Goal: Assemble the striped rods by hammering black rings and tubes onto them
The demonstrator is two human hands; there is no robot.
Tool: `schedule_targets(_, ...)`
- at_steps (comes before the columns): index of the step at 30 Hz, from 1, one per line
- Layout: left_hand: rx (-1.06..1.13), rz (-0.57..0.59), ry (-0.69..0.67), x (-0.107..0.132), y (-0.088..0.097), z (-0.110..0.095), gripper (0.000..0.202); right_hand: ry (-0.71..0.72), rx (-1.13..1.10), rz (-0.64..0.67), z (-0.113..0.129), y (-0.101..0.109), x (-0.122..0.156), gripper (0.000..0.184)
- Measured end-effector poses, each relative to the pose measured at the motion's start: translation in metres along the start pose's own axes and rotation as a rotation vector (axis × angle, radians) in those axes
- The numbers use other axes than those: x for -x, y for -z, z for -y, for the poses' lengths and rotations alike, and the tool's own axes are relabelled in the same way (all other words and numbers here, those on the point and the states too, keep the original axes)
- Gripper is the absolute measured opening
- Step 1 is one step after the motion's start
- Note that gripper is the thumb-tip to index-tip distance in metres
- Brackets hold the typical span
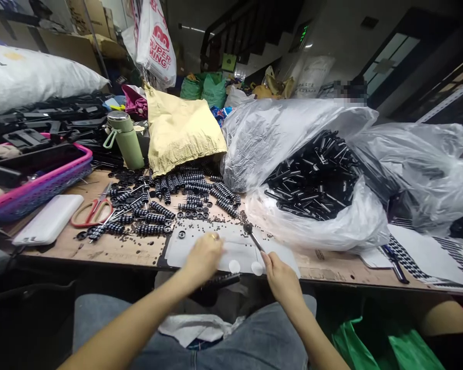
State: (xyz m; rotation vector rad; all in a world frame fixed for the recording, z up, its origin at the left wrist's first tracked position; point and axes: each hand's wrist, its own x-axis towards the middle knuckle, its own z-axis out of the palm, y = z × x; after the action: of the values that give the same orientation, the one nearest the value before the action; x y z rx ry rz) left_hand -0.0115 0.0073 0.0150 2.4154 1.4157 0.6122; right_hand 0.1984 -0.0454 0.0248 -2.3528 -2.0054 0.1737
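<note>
My right hand [281, 277] is closed round the near end of a thin metal rod [257, 242]. The rod slants up and left to a dark round tip over scattered small dark rings [235, 226]. Over the white sheet [231, 244], my left hand [204, 257] is curled and slightly blurred; whatever its fingers hold is hidden. Two white discs [234, 266] lie near the sheet's front edge, between the hands. Behind the sheet are several black-and-white ribbed rollers [151, 229] and small black wheels [193, 215].
Red-handled scissors [92, 211], a white power bank-like slab [48, 220] and a pink-rimmed basket [87, 154] occupy the left. A green flask [127, 141] and yellow sack [185, 128] stand behind. An open plastic bag [250, 149] of black parts is at right, near a pen [395, 264].
</note>
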Motion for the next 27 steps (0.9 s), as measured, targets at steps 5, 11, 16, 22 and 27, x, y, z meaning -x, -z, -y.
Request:
schedule_targets(5,-0.240,-0.114,0.106,-0.068,0.025,0.064,0.025,0.017,0.123,-0.181,-0.019,-0.019,-0.008,0.034)
schedule_targets(11,-0.331,-0.005,0.004,-0.115,0.016,0.084,0.021,0.140,0.045,-0.326,-0.014,-0.026,-0.016,0.031)
schedule_targets(16,-0.385,0.009,-0.057,-0.116,0.013,0.086,0.023,0.223,-0.095,-0.372,-0.001,-0.017,-0.035,0.025)
schedule_targets(22,-0.374,-0.065,-0.140,-0.086,0.028,0.045,0.036,0.304,-0.113,-0.292,0.035,0.000,-0.082,0.018)
schedule_targets(27,-0.092,-0.196,-0.116,-0.027,0.003,0.005,0.021,0.327,-0.057,-0.199,0.059,-0.004,-0.141,0.021)
